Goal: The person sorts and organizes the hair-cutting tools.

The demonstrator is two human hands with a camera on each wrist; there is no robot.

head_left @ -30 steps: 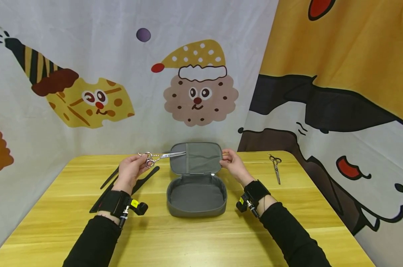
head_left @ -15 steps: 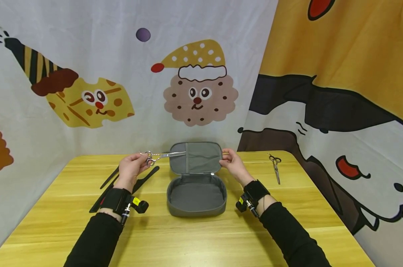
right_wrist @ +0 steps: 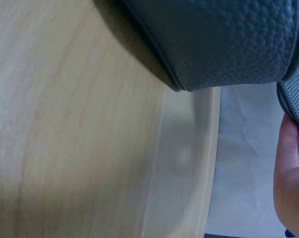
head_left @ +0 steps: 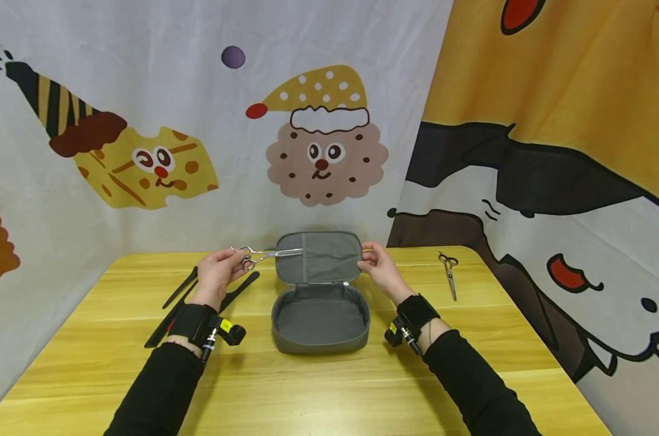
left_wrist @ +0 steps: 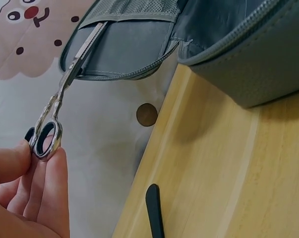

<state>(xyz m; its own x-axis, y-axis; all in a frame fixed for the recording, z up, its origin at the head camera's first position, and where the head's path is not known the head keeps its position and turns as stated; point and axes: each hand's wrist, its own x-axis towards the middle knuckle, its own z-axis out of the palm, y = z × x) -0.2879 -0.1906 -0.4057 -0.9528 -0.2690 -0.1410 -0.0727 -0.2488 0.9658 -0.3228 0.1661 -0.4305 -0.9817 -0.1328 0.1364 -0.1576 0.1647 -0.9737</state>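
My left hand [head_left: 215, 275] pinches a pair of silver hairdressing scissors [left_wrist: 70, 74] by the finger rings. Their blades point right across the inside of the raised lid [head_left: 290, 268] of a grey zip case [head_left: 321, 347]. The blade tips meet the edge of the lid's mesh pocket [left_wrist: 134, 11] and seem to pass just behind it. My right hand [head_left: 383, 270] pinches the lid's right edge between thumb and fingers, and in the right wrist view that hand [right_wrist: 293, 168] is only partly visible. The case's lower part stands open on the table.
Several black combs [head_left: 241, 290] lie left of the case, partly hidden under my left forearm. Another pair of scissors [head_left: 450, 275] lies on the table [head_left: 329, 393] at the right. A printed curtain [head_left: 188, 91] hangs behind the table's back edge.
My left hand has shifted slightly right with the scissors, and a little less of their blades shows outside the pocket. My right hand keeps its hold on the lid.
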